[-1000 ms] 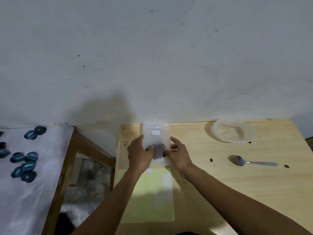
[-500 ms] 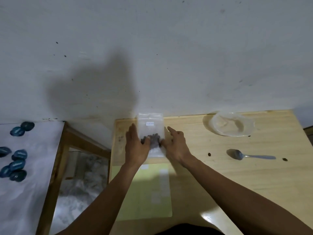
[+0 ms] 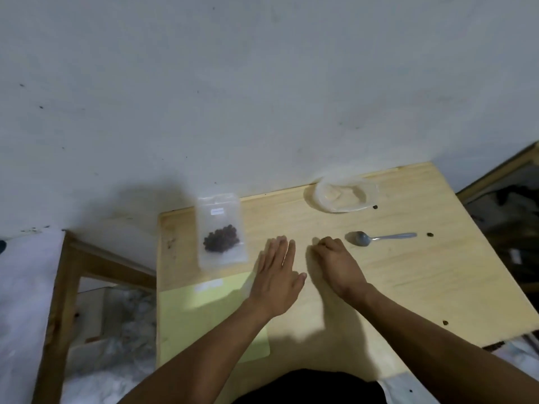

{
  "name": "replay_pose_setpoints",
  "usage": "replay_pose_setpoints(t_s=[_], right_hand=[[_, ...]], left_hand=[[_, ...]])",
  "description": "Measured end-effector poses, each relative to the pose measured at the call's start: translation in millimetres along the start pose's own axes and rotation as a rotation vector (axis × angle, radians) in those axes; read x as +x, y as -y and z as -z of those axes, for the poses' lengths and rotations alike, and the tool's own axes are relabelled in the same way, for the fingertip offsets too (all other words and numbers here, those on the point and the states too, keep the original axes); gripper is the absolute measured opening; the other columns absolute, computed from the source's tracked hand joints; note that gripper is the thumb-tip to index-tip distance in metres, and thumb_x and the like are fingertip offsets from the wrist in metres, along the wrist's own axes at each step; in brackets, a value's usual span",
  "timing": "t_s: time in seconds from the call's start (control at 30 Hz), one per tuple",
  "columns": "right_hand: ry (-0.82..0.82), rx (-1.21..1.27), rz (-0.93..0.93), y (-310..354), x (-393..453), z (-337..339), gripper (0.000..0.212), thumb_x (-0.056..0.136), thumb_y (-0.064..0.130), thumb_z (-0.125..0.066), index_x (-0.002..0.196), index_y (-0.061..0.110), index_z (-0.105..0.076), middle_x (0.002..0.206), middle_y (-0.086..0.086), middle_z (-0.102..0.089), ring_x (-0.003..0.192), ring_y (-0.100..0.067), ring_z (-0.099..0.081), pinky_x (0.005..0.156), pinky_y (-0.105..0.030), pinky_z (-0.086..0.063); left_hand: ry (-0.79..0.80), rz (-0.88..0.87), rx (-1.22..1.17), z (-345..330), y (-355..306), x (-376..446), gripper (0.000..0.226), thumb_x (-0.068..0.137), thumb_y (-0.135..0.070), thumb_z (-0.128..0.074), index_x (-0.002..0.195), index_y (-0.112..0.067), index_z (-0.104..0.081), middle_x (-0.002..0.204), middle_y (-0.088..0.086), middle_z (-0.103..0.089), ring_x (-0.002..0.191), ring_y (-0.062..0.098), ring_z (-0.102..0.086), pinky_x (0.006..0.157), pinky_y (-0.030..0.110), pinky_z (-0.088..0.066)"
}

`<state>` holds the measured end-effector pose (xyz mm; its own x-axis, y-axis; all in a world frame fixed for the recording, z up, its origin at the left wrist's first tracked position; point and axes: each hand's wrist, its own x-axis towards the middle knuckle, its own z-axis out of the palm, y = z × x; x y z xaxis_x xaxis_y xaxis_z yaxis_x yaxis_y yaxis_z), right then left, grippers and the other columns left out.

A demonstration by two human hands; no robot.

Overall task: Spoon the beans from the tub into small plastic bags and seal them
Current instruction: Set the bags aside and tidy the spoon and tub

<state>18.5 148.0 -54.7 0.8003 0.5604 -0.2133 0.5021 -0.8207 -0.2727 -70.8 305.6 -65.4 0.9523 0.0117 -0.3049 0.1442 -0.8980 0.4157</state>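
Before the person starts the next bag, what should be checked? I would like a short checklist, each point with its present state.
1. Filled bag lies flat on the table, out of both hands: ok.
2. Its seal is fully pressed closed: cannot tell, the strip is too blurred.
3. Left hand is free, fingers straight: ok.
4. Right hand is free: cannot tell, its fingers are curled and may hide something.
5. Spoon lies within reach, beside the right hand: ok.
6. Tub holds beans to spoon: not ok, it looks empty; a few loose beans lie on the table.
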Motion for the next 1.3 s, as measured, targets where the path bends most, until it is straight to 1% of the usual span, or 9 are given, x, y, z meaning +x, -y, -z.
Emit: replay_pose_setpoints(t_s=[0.2, 0.37, 0.57, 0.7, 0.8, 0.9, 1.0, 1.2, 1.3], right_hand=[[0.015, 0.102, -0.069, -5.6, -21.6, -8.8, 0.019, 0.094, 0.007, -0.045, 0.108, 0.008, -0.058, 0.105, -0.009, -0.054, 0.092, -0.026, -0.052, 0.078, -0.031, -0.042], [-0.044, 0.544, -0.299, -16.8, -60.0, -1.6, 0.021, 0.090, 0.005, -0.050, 0.101, 0.010, -0.067, 0.097, -0.001, -0.054, 0.089, -0.017, -0.054, 0.078, -0.020, -0.037], [-0.107, 0.907, -0.610, -73.5, -122.0, 27.1, 0.021, 0.093, 0.008, -0.050, 0.096, 0.017, -0.069, 0.086, -0.001, -0.067, 0.078, -0.018, -0.059, 0.071, -0.032, -0.047], [-0.022, 0.705, -0.538, -116.7, -156.6, 34.1, 0.009, 0.093, 0.020, -0.060, 0.099, 0.017, -0.067, 0.088, -0.001, -0.068, 0.082, -0.019, -0.062, 0.072, -0.031, -0.048], [0.141, 0.650, -0.459, -128.6, -172.8, 29.7, 0.006, 0.089, 0.017, -0.067, 0.094, 0.015, -0.064, 0.085, 0.002, -0.064, 0.077, -0.013, -0.061, 0.064, -0.017, -0.048], [0.318, 0.669, -0.335, -131.3, -181.8, 19.9, 0.012, 0.083, 0.014, -0.072, 0.089, 0.014, -0.061, 0.087, 0.000, -0.063, 0.080, -0.015, -0.065, 0.081, -0.035, -0.058], [0.357, 0.544, -0.152, -134.1, -182.4, 17.3, 0.013, 0.081, 0.010, -0.069, 0.085, 0.013, -0.057, 0.085, 0.001, -0.055, 0.079, -0.017, -0.058, 0.087, -0.043, -0.055], [0.360, 0.275, 0.026, -139.1, -180.7, 10.6, 0.008, 0.092, 0.015, -0.059, 0.095, 0.008, -0.061, 0.091, -0.001, -0.053, 0.083, -0.018, -0.053, 0.075, -0.028, -0.043], [0.369, 0.307, 0.096, -142.0, -182.1, 12.7, 0.007, 0.091, 0.012, -0.056, 0.085, 0.009, -0.057, 0.088, -0.001, -0.055, 0.080, -0.019, -0.053, 0.074, -0.033, -0.047]], left_hand=[[0.115, 0.054, 0.214, -22.9, 0.7, 3.8, 0.087, 0.095, -0.068, -0.022, 0.154, -0.017, 0.016, 0.158, 0.006, 0.032, 0.144, 0.027, 0.032, 0.121, 0.048, 0.011], [0.140, 0.078, 0.222, -23.0, 1.5, 5.8, 0.089, 0.094, -0.070, -0.023, 0.154, -0.018, 0.018, 0.158, 0.006, 0.032, 0.145, 0.026, 0.031, 0.120, 0.047, 0.012], [0.085, 0.071, 0.231, -28.0, 3.8, 6.4, 0.090, 0.092, -0.072, -0.021, 0.155, -0.019, 0.014, 0.160, 0.006, 0.028, 0.148, 0.027, 0.024, 0.120, 0.047, 0.010], [0.017, 0.100, 0.222, -32.9, -1.9, 5.4, 0.095, 0.085, -0.078, -0.017, 0.156, -0.019, 0.006, 0.163, 0.006, 0.017, 0.151, 0.029, 0.013, 0.120, 0.051, 0.001], [0.036, 0.209, 0.159, -39.0, -19.2, 0.9, 0.089, 0.091, -0.071, -0.030, 0.156, -0.020, 0.005, 0.163, 0.007, 0.018, 0.150, 0.030, 0.016, 0.120, 0.054, 0.002], [0.021, 0.296, 0.103, -52.3, -48.4, -6.7, 0.092, 0.090, -0.073, -0.033, 0.156, -0.021, 0.008, 0.162, 0.010, 0.021, 0.148, 0.033, 0.022, 0.119, 0.055, 0.007], [0.006, 0.326, 0.062, -69.8, -71.7, -19.6, 0.095, 0.089, -0.073, -0.035, 0.155, -0.022, 0.010, 0.161, 0.011, 0.024, 0.147, 0.034, 0.025, 0.119, 0.055, 0.010], [-0.017, 0.387, 0.049, -90.6, -97.6, -38.5, 0.091, 0.093, -0.068, -0.032, 0.154, -0.022, 0.017, 0.160, 0.010, 0.028, 0.147, 0.032, 0.026, 0.119, 0.051, 0.012], [-0.038, 0.421, 0.033, -96.6, -103.7, -41.9, 0.088, 0.094, -0.065, -0.033, 0.154, -0.022, 0.016, 0.161, 0.008, 0.026, 0.148, 0.031, 0.023, 0.119, 0.051, 0.009]])
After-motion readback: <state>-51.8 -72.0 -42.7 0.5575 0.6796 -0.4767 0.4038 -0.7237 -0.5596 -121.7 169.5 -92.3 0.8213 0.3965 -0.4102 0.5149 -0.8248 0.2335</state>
